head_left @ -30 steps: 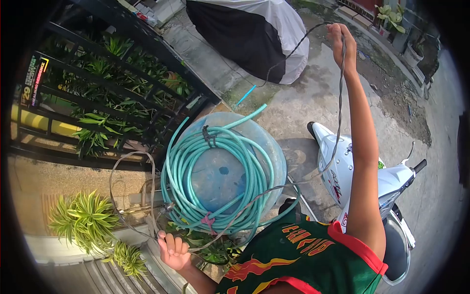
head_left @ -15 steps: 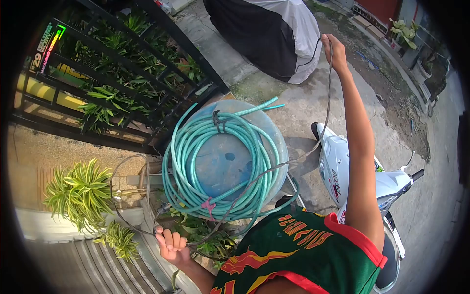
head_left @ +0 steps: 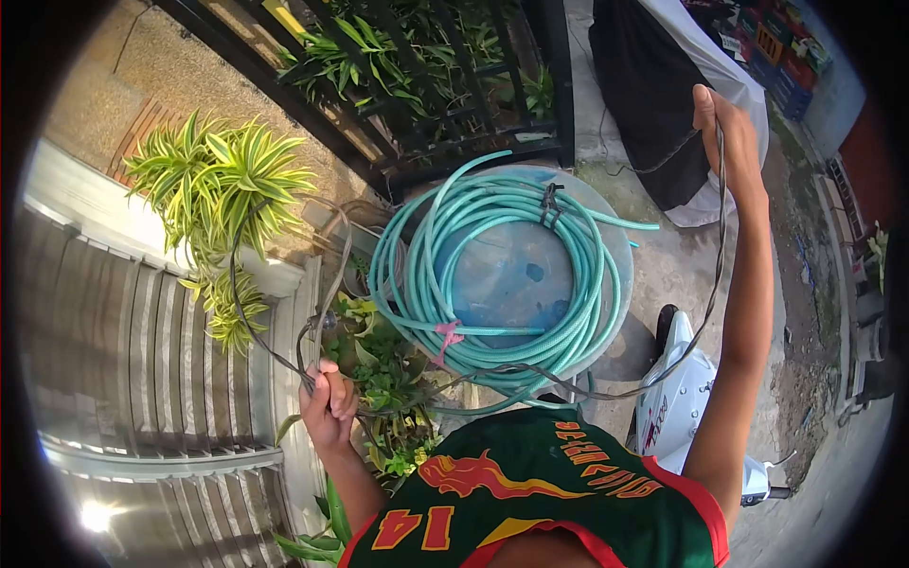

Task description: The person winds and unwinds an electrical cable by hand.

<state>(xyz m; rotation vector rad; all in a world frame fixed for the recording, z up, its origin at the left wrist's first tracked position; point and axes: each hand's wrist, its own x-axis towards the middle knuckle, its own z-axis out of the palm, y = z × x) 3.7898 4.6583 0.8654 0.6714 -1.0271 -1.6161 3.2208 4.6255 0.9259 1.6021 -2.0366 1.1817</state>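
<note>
A thin dark twisted electrical cord [head_left: 717,275] runs between my two hands, sagging across the front of a coiled hose. My left hand [head_left: 329,405], at the lower left, is closed around the cord, with a loose loop of it rising above the fingers. High on the right, my right hand [head_left: 737,147] grips the cord with the arm stretched out; a darker length trails off behind it. The green garden hose [head_left: 595,284] lies coiled on a round bluish lid [head_left: 511,275], bound with a black tie [head_left: 551,204] and a pink tie [head_left: 448,341].
A black metal gate [head_left: 559,85] with plants behind it stands beyond the hose. Yellow-green potted leaves [head_left: 232,170] are at the left. A white scooter [head_left: 674,398] stands at the right, and a black-and-grey cover [head_left: 653,104] drapes something at the back.
My view has turned, so the hose and gate appear farther right. My right hand still grips the cord, which now sags in a deeper curve; my left hand keeps its hold.
</note>
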